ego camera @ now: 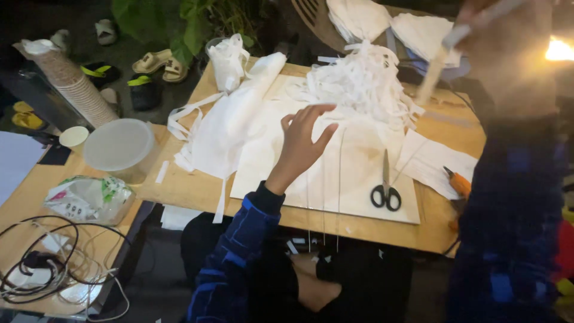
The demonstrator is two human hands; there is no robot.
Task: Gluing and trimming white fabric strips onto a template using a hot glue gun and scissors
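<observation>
My left hand (pixel 302 140) reaches out over a white board (pixel 353 197) on the wooden table (pixel 197 191), fingers spread, holding nothing. Just beyond its fingertips lies a heap of white strips (pixel 359 84). Thin threads (pixel 338 179) run down across the board past the table's near edge. My right hand (pixel 508 54) is raised close to the camera at the upper right, blurred, and closed around a long white strip (pixel 442 54). Black-handled scissors (pixel 385 194) lie on the board to the right of my left arm. A folded white cloth (pixel 227 131) lies to the left.
An orange cutter (pixel 459 182) and a paper sheet (pixel 430 158) lie at the right. On the left are a round plastic container (pixel 119 146), stacked paper cups (pixel 75 84), a plastic bag (pixel 89 197) and tangled cables (pixel 42 263). Sandals (pixel 158 63) sit on the floor.
</observation>
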